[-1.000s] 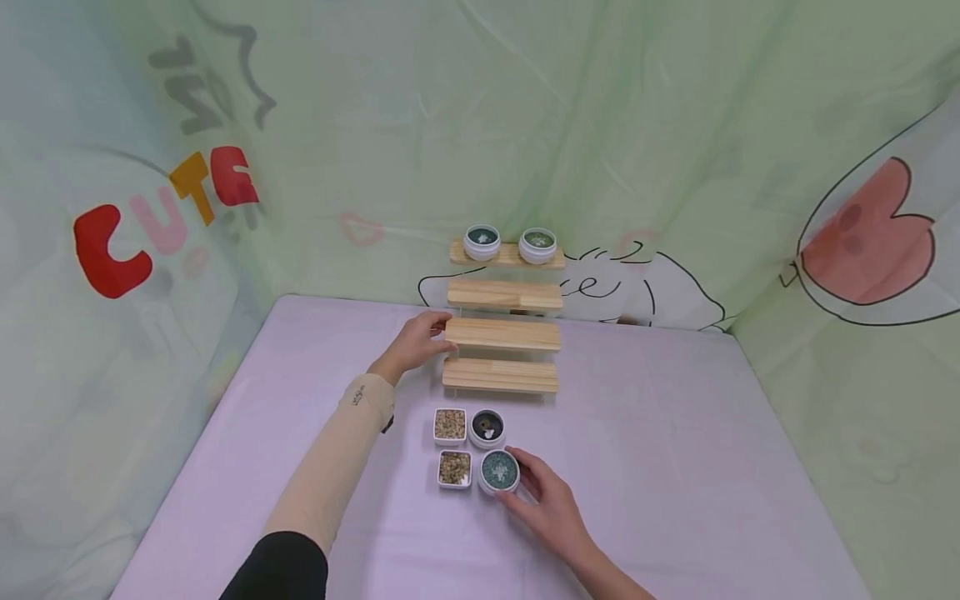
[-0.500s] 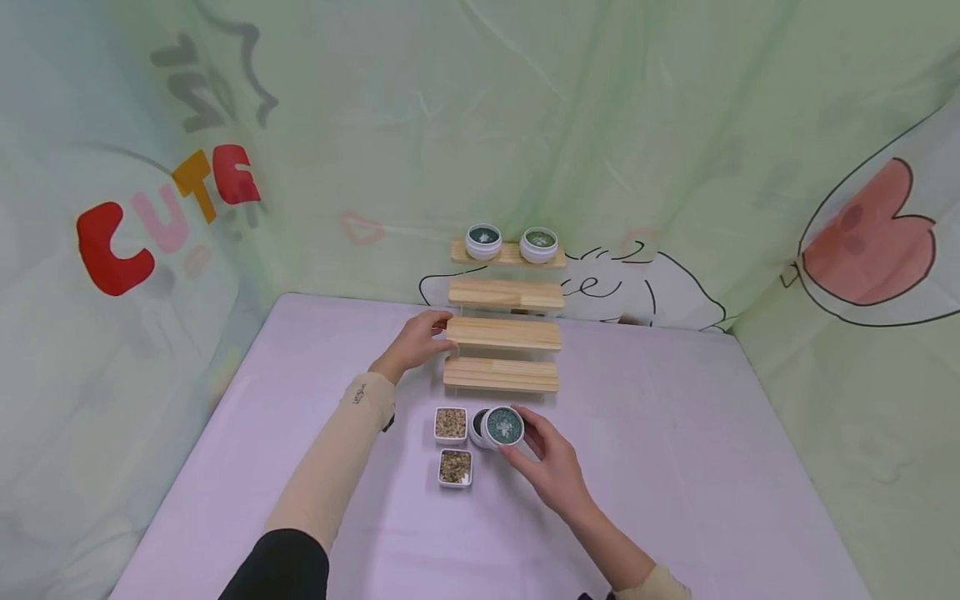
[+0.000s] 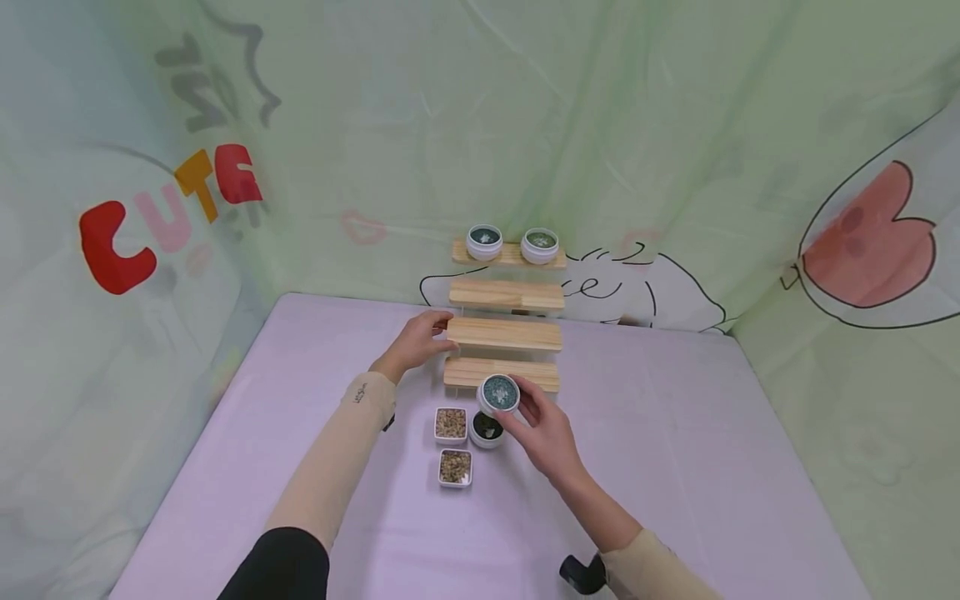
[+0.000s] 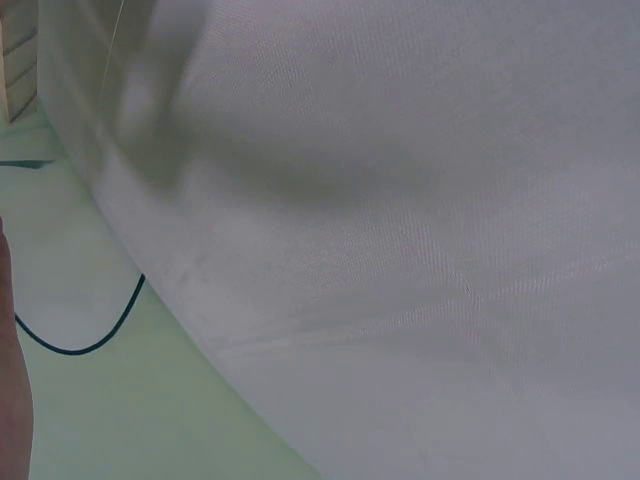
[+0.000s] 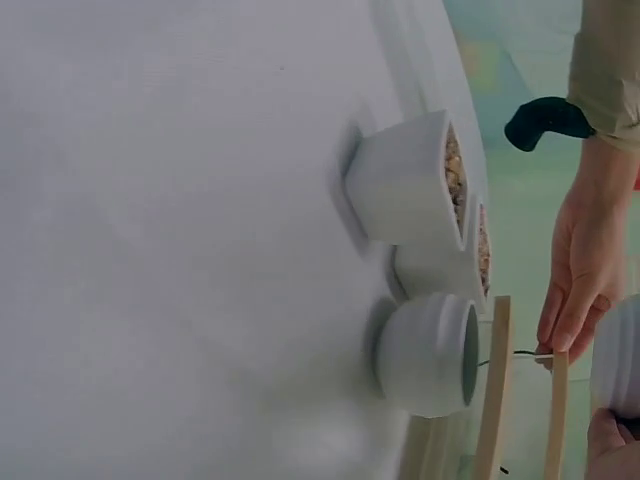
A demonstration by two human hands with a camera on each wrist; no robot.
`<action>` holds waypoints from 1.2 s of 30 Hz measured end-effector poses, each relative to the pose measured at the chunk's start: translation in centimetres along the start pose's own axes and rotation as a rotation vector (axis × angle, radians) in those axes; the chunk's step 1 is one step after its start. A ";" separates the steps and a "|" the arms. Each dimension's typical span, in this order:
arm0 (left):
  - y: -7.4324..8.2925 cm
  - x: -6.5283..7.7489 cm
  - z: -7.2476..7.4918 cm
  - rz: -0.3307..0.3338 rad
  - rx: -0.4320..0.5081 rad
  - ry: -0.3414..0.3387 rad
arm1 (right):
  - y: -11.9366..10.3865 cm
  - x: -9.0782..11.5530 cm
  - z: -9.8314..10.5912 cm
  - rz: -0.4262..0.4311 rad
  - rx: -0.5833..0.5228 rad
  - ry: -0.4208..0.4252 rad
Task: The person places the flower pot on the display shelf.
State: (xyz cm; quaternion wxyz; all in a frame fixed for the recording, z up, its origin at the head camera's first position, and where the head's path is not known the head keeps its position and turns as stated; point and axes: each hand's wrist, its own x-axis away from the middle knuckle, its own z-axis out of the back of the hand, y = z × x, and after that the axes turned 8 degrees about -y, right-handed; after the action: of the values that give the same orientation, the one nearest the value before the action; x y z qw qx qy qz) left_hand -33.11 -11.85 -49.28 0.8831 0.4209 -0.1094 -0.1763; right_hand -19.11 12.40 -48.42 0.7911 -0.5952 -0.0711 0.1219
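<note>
R hand (image 3: 550, 442) has its grip on teal-filled pot (image 3: 499, 394), thumb & fingers round its 4 o'c side. Pot's up in the air, tilted a bit; rt wrist view shows it well apart from the bench (image 3: 675, 433). From the head cam it overlaps front edge of btm shelf (image 3: 465, 372) & sits at abt 12 o'c of dark-filled pot (image 3: 487, 428).

L hand (image 3: 416, 343): grip's on the 9 o'c end of the wooden rack (image 3: 506, 294), thumb & fingers at 2nd shelf up (image 3: 504, 334).

On bench, at 6 o'c of rack: dark-filled pot, w/ upper sq. pot (image 3: 451, 423) just beside it at 9 o'c & lower sq. pot (image 3: 455, 468) at abt 8 o'c. Both sq. ones hold brownish gravel.

Top shelf (image 3: 511, 253), rack's 12 o'c: blue-filled pot (image 3: 484, 240) at 11, green-filled pot (image 3: 540, 243) at 1, apart.

Green drape (image 3: 390, 125) behind, "CUTE" lettering (image 3: 116, 247) at 10 o'c. L wrist cam's mostly bench cloth.
</note>
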 end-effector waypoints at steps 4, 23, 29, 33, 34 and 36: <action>0.1 0.1 0.0 0.011 -0.002 0.000 | -0.7 -1.2 -0.1 0.017 -0.011 0.015; 0.4 0.1 0.2 0.017 -0.018 -0.004 | -3.9 -7.5 0.9 0.003 -0.055 0.108; 0.1 0.0 0.1 0.020 -0.002 0.000 | -4.2 -9.4 0.7 -0.006 -0.070 0.134; 0.1 0.0 0.1 0.012 -0.006 0.002 | -4.4 -10.5 0.7 -0.049 -0.052 0.153; 0.2 0.0 0.1 0.010 -0.010 0.002 | -4.3 -10.8 0.7 -0.058 -0.047 0.157; 0.1 -0.1 0.1 0.010 -0.014 -0.001 | -4.3 -11.4 0.8 -0.065 -0.042 0.168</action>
State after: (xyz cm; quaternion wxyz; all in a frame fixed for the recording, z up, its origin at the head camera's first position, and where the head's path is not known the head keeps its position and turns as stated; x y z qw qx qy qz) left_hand -33.16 -11.81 -49.12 0.8868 0.4142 -0.1108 -0.1727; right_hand -29.82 8.85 -43.68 0.7852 -0.6170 -0.0263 0.0446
